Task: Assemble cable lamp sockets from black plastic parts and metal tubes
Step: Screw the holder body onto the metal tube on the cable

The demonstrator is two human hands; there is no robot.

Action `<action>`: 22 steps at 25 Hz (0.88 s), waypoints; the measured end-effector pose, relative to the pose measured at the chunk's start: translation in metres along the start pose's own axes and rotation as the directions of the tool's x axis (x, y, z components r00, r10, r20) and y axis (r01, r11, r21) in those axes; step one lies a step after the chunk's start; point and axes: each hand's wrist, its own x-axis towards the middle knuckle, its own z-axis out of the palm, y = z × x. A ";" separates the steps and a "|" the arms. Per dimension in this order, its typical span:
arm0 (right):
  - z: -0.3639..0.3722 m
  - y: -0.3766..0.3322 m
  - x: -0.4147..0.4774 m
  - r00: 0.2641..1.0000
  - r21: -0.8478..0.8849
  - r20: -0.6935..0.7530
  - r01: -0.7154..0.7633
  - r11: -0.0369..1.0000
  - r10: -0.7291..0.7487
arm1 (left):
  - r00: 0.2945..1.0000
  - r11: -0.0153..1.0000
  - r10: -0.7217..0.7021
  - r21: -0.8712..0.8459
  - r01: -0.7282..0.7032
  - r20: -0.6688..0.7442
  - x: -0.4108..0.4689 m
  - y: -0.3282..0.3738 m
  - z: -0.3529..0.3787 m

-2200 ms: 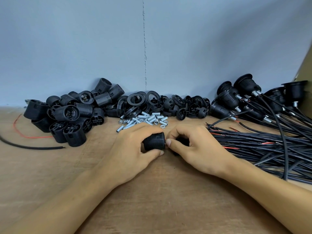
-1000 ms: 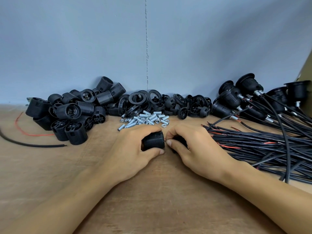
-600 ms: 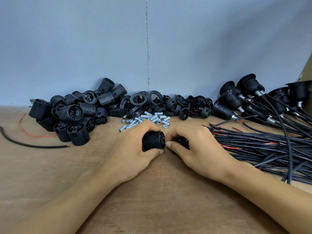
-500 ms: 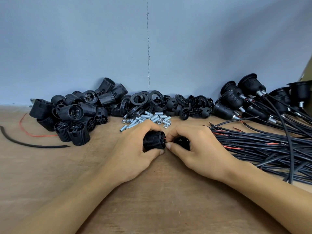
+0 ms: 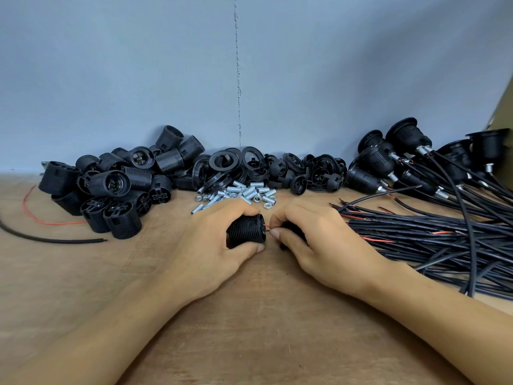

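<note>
Because the wire ends (image 5: pixel 267 227) have to go into the back of the socket (image 5: pixel 247 231), I grip its ribbed barrel in my left hand (image 5: pixel 211 245), fingers and thumb curled round it. It lies on its side on the desk (image 5: pixel 249 329), just in front of the heap of metal tubes (image 5: pixel 244 191). My right hand (image 5: pixel 313 240) is closed too. Its thumb and forefinger pinch the wire ends, one of them red, right at the socket's end face. The other fingers curl over a second black part (image 5: pixel 290 227) that I can only partly see. Resting both wrists on the desk steadies this fiddly aim, I think.

The socket is matt black plastic, a short cylinder cut all round with fine ridges. The tubes are small, bright and threaded, with a few nuts among them. Left of the tubes sits a pile of the same ribbed barrels (image 5: pixel 111 184). Behind the tubes lie smooth flat rings (image 5: pixel 233 162) and caps. Right of the tubes spreads a loose sheaf of black cables (image 5: pixel 430 237) with red cores showing, and past it lie finished sockets (image 5: pixel 388 159), all within easy reach.
</note>
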 end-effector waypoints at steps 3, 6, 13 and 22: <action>0.003 0.000 -0.001 1.000 -0.013 0.007 -0.012 1.000 0.012 | 1.000 1.000 0.019 -0.016 -0.019 -0.013 -0.001 0.001 0.000; 0.005 -0.001 -0.001 0.999 -0.062 0.028 -0.019 0.998 0.021 | 0.999 0.999 0.040 -0.023 -0.040 -0.010 -0.001 0.000 0.002; 0.005 -0.003 -0.002 0.999 -0.085 0.040 -0.012 0.996 0.016 | 0.999 0.998 0.045 -0.038 -0.045 0.004 0.002 0.004 0.002; 0.004 -0.007 -0.001 0.998 -0.086 0.061 -0.021 0.996 0.026 | 1.000 1.000 0.016 -0.016 -0.016 0.005 0.001 0.004 0.003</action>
